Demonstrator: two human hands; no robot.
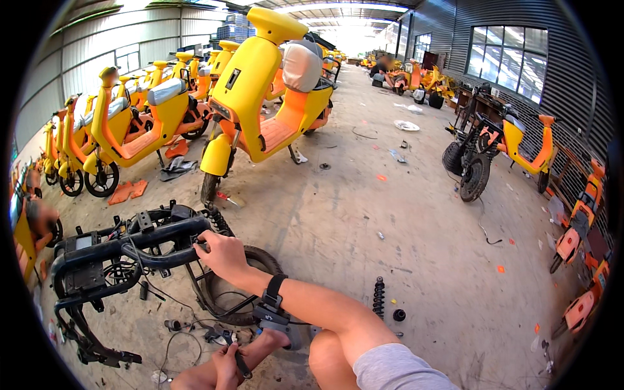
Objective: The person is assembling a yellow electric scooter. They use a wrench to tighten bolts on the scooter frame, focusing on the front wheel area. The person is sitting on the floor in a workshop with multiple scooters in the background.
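The right hand [224, 255] grasps the black scooter frame [166, 234]; the left hand [225, 368] clutches a dark tool [244, 366]. Uneven pressure might tip the frame.

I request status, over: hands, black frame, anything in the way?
Right hand at black frame. Left hand gripping dark tool. Loose shock absorber on floor, right, seemingly clear of work.

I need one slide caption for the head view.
Right hand at a black frame, left hand holding a dark tool, yellow scooters beyond.
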